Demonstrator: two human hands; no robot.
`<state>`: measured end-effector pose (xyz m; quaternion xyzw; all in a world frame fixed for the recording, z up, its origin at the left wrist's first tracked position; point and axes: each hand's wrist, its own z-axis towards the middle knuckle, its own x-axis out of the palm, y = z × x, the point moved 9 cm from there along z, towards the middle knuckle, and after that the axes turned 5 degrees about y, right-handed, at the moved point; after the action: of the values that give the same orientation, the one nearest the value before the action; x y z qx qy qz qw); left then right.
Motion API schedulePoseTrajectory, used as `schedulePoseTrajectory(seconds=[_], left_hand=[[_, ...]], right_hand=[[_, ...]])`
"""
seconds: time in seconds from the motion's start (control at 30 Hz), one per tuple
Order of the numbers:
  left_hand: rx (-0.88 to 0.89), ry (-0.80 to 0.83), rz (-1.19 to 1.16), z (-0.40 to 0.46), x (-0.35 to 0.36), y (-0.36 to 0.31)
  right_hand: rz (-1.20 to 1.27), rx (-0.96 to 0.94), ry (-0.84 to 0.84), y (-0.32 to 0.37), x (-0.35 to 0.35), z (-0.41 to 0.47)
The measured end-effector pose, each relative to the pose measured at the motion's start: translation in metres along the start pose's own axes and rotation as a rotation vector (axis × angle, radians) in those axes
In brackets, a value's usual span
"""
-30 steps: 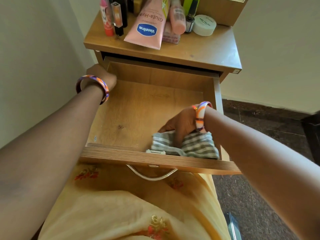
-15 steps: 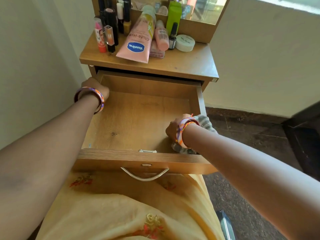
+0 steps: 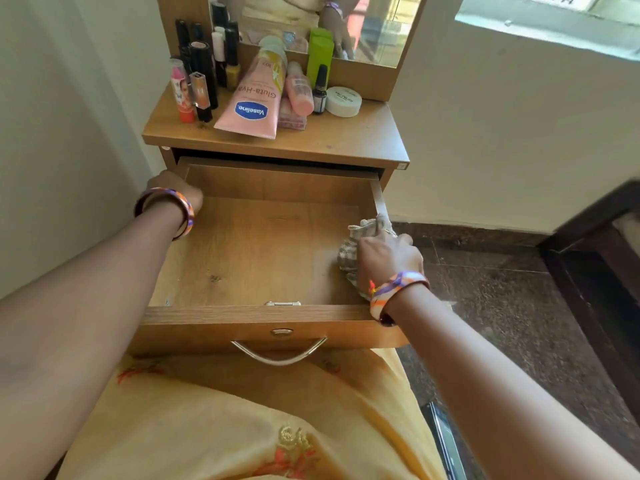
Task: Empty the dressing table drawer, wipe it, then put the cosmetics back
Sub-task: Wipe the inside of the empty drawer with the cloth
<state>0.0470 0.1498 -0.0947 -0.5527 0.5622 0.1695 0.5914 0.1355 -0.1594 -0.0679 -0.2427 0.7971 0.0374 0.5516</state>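
The wooden drawer (image 3: 263, 258) is pulled out and holds no cosmetics. My right hand (image 3: 388, 258) presses a bunched grey striped cloth (image 3: 360, 237) against the drawer's right side wall. My left hand (image 3: 180, 194) grips the left side wall near the back corner. On the tabletop (image 3: 346, 140) stand the cosmetics: a pink Vaseline tube (image 3: 252, 98), a small pink bottle (image 3: 299, 90), a white round jar (image 3: 343, 101), a green bottle (image 3: 319, 51) and several dark lipsticks and bottles (image 3: 204, 64).
A mirror (image 3: 311, 22) rises behind the cosmetics. White walls flank the table left and right. Dark stone floor (image 3: 502, 306) lies to the right, with dark wooden furniture (image 3: 595, 258) at the far right. My yellow garment (image 3: 242, 427) fills the foreground under the drawer handle (image 3: 280, 355).
My right hand carried the cloth from the drawer's front right corner up along the right side wall. My left hand kept its grip on the left wall. The view tilted upward.
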Motion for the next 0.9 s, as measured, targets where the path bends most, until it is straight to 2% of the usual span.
schedulePoseTrajectory(seconds=[0.17, 0.33, 0.43, 0.47, 0.5, 0.57, 0.6, 0.67, 0.7, 0.9], left_hand=[[0.019, -0.004, 0.0, 0.0, 0.001, 0.0], [0.01, 0.014, -0.006, 0.005, 0.001, 0.001], [-0.005, 0.017, 0.004, 0.007, 0.002, 0.003], [-0.003, 0.016, 0.007, 0.008, 0.003, 0.004], [0.001, 0.014, 0.011, 0.009, 0.003, 0.003], [0.0, 0.016, 0.021, 0.011, 0.004, 0.004], [0.0, 0.015, 0.028, 0.012, 0.004, 0.005], [-0.001, 0.019, 0.033, 0.013, 0.005, 0.006], [-0.008, 0.024, 0.023, 0.013, 0.005, 0.007], [-0.022, 0.009, -0.078, 0.013, 0.006, 0.009]], right_hand=[[0.094, -0.038, -0.133, -0.005, -0.019, 0.023], [0.258, 0.01, -0.378, -0.011, -0.051, 0.062], [0.208, 0.057, -0.466, 0.0, -0.055, 0.078], [0.213, 0.054, -0.426, 0.003, -0.048, 0.085], [0.269, 0.012, -0.317, 0.011, -0.034, 0.093], [0.26, -0.074, 0.0, 0.035, 0.003, 0.102], [0.211, -0.038, -0.058, 0.038, -0.004, 0.101], [0.147, 0.014, -0.372, 0.046, -0.043, 0.094], [0.149, 0.003, -0.451, 0.054, -0.054, 0.091], [0.188, -0.252, -0.472, 0.123, -0.063, 0.08]])
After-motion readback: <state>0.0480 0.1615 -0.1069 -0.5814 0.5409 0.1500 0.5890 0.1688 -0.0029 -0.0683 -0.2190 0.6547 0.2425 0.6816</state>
